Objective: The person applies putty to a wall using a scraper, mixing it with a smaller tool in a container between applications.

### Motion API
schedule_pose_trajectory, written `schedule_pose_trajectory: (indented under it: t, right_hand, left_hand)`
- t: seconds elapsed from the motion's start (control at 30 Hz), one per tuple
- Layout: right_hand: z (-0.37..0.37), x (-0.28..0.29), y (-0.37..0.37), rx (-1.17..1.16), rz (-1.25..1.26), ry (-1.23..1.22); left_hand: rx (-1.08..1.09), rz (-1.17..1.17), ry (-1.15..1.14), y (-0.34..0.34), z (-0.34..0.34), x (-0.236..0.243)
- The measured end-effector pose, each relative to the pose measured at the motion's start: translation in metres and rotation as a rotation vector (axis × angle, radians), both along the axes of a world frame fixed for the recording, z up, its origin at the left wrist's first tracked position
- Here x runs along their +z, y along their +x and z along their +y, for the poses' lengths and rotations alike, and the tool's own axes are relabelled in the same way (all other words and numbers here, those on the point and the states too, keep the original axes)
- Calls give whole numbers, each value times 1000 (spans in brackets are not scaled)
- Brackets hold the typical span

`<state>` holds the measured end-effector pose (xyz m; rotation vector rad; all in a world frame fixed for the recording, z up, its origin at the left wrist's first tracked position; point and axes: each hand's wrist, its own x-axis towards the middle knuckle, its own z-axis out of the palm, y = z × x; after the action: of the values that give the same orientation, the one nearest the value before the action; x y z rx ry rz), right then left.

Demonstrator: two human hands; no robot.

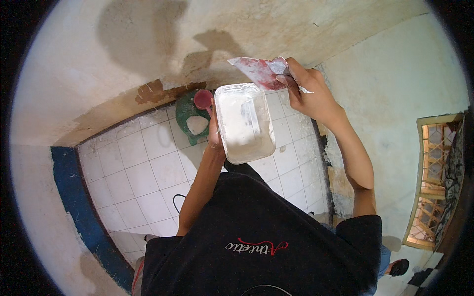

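Note:
My left hand (214, 129) grips a whitish rectangular plastic tub (270, 135) by its left side, with most of the fingers hidden behind or under it. White putty-like paste (237, 133) coats its inside, and a bare streak shows toward the right. Above the tub's far right corner, my right hand (314, 93) is closed around a red putty spreader (259, 71) smeared with white. The spreader's blade points left, toward the wall, and its lower edge is close to the tub's rim. Whether the two touch, I cannot tell.
Ahead rises a stained plaster wall (207, 24). On the white tiled floor (133, 167), a green plastic piece (183, 118) holds a pink dipper (202, 98) and a whitish lump (197, 125). A barred window (432, 182) is at right; a black cable (177, 202) curls at left.

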<state>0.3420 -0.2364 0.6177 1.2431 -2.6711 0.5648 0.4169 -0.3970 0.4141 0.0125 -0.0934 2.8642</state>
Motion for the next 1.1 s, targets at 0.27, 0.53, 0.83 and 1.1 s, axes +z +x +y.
schedule_pose_trajectory:
  t: [0.27,0.53,0.83,1.1]
  right_hand:
    - [3,-4,3,-47,-54,-21]
    - [3,0,11,-153,-194,21]
    - [8,0,24,-259,-293,63]
    - [10,0,32,-275,-282,102]
  left_hand:
    - [-39,8,-9,-1,0,3]
    - [1,-85,-124,3,2,-9]
    - [39,-48,-121,-1,6,-26]
    - [57,-37,-4,-2,11,-45]
